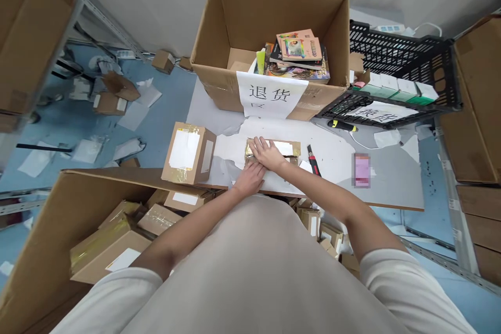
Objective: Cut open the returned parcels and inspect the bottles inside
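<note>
Head view: paper (133,116) litters the blue floor (169,87) at left; a labelled carton (182,151) stands on the worktop (395,173). Mid-worktop, near edge, both hands press a taped box (285,147): left hand (249,178) unclear whether pinching, right hand (268,155) flat, fingers slightly spread. Rightward, a cutter (313,159); far right, a black crate (407,60).
</note>
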`<state>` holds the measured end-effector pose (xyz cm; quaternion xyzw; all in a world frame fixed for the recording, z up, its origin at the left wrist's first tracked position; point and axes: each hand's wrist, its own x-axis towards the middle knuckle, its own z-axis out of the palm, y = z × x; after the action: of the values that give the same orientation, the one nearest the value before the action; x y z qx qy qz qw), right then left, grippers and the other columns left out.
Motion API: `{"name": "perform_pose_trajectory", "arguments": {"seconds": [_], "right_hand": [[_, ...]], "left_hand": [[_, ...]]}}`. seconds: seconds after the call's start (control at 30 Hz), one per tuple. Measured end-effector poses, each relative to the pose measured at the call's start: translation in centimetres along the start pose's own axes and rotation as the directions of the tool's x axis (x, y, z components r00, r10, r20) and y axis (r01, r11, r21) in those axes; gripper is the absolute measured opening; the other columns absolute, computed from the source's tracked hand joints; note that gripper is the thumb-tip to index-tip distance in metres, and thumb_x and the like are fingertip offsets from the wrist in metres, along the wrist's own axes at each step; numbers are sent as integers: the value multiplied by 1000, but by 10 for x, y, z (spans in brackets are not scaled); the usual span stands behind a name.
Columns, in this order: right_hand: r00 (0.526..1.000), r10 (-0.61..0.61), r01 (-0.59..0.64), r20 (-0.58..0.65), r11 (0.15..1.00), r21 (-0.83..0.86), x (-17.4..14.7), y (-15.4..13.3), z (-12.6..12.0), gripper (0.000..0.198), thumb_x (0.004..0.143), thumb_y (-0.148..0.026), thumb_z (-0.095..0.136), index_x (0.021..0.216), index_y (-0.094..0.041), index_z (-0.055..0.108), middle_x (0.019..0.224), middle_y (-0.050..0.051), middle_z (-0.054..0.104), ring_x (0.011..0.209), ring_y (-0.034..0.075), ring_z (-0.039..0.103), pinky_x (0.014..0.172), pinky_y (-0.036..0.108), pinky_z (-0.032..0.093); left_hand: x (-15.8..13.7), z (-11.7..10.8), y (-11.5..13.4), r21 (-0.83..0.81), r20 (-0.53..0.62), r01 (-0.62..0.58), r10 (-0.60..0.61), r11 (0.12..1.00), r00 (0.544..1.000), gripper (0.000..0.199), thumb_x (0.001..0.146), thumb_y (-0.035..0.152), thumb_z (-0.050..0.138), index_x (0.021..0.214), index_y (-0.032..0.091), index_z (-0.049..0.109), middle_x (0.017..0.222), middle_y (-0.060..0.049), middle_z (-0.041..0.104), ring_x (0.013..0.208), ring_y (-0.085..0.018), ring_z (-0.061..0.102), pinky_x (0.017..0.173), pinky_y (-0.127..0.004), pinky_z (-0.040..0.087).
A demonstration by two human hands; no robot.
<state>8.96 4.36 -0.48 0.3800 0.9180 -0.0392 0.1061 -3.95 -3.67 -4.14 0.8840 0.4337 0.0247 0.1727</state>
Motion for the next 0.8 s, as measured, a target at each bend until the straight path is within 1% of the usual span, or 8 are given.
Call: {"name": "perform_pose_trajectory", "arguments": {"seconds": [0.1,0.2,0.4,0.47,0.53,0.63,0.7,0.8], "right_hand": [[999,32,-32,21,999,5,8,-9,4,48,93,-11,23,138,0,35,139,30,40,122,34,46,92,50,42],[998,-14,12,68,1000,24,18,1,-5,47,91,-9,25,134,3,38,128,32,50,111,32,55,82,43,48],[964,-124,72,236,973,219,36,58,-34,33,94,-24,37,113,-13,60,101,16,69,92,23,64,77,29,44],[971,-69,2,231,960,279,38,75,-38,35,94,-37,40,111,-17,64,103,13,70,93,22,64,76,27,42],[967,70,-141,243,948,287,36,85,-39,40,92,-46,41,109,-20,66,108,11,69,95,22,63,75,27,42],[952,164,-233,260,937,259,26,85,-39,39,89,-47,45,110,-22,66,109,10,68,97,24,63,74,28,42],[964,106,-162,243,961,225,18,79,-40,36,89,-43,46,111,-21,65,106,12,69,96,26,64,73,30,43],[973,50,-84,225,986,145,8,69,-42,31,90,-33,44,108,-17,64,102,15,69,93,27,65,73,32,44]], "left_hand": [[-8,-1,-11,6,-21,57,-57,998,998,54,83,23,45,133,3,43,134,-21,49,130,-30,40,112,-46,26],[-11,6,-15,-20,-32,99,-100,995,994,55,84,20,43,136,2,39,138,-21,45,132,-28,39,112,-45,27],[-12,12,-19,-59,-49,130,-133,990,990,52,86,19,39,135,3,40,139,-21,45,133,-28,39,112,-45,28],[-14,10,-19,-53,-46,146,-149,988,988,52,86,19,40,135,4,40,139,-20,45,133,-28,39,112,-45,28],[-14,5,-15,-46,-37,166,-168,985,985,52,86,22,43,135,5,41,139,-20,46,132,-28,40,112,-43,27],[-5,-7,-2,-77,-38,237,-240,968,970,57,85,38,50,132,7,45,135,-20,50,130,-31,42,112,-46,25],[9,-16,9,-168,-76,339,-355,926,932,63,83,52,51,129,9,48,131,-20,53,127,-33,44,111,-51,21],[36,-27,20,-432,-93,519,-609,738,788,57,86,59,41,123,16,53,121,-14,62,114,-29,55,109,-54,21]]}}
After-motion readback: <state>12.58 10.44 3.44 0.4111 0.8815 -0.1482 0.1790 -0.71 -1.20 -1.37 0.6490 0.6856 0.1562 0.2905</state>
